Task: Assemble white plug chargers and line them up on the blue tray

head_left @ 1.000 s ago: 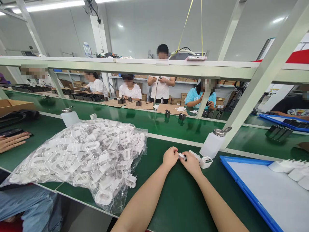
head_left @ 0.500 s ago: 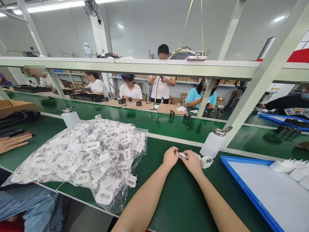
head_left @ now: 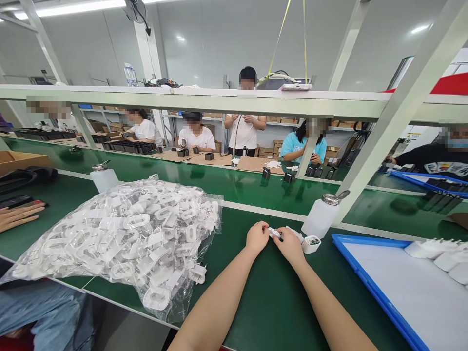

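Long green-topped workbenches (head_left: 278,302) fill a bright factory room and are divided by a pale metal shelf frame (head_left: 219,100). Beyond the frame, co-workers (head_left: 197,138) are seen at the far bench, among cardboard mats (head_left: 258,165) and small black parts (head_left: 266,173). On the near bench, a large clear plastic bag (head_left: 109,239) packed with white plastic shells is laid to the left of the person's hands. A blue-rimmed tray (head_left: 369,292) is placed to the right, with white charger bodies (head_left: 431,249) gathered at its far corner. Another person's hand (head_left: 14,217) is rested at the bench's left edge. A white dispenser bottle (head_left: 321,218) with a metal top is stood just beyond the right hand.

A small white plastic part (head_left: 275,233) is held above the green surface, between the left hand (head_left: 257,237) and the right hand (head_left: 291,246). It is firmly pinched by the fingers of both hands, and part of it is hidden by them. A small white open-topped housing (head_left: 311,244) is stood just beside the right hand.
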A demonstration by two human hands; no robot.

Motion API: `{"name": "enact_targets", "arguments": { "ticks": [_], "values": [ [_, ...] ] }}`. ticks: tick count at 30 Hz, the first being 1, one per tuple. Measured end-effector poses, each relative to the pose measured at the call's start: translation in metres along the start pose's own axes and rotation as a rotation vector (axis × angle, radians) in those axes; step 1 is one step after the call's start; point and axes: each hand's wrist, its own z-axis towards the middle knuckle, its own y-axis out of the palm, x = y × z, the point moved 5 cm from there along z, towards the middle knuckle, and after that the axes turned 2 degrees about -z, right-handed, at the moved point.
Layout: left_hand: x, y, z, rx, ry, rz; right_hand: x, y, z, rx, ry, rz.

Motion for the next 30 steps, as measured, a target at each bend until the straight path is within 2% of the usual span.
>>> {"name": "enact_targets", "arguments": {
  "ticks": [8,15,23,30],
  "values": [
    [0.0003,0.0008,0.0007,0.001,0.013,0.007,-0.0023,0.0008,-0.0028,-0.041,0.020,-0.021],
    [0.0012,0.0010,0.0003,-0.002,0.023,0.012,-0.0064,-0.0049,-0.0017,0.067,-0.049,0.087],
    [-0.0001,0.0014,0.0007,0.001,0.008,0.001,-0.0030,0.0005,-0.0030,-0.008,0.002,0.008],
    [-0.0004,0.0014,0.0009,0.001,0.018,0.002,-0.0033,-0.0028,-0.0017,0.036,0.004,0.047]
  ]
}}
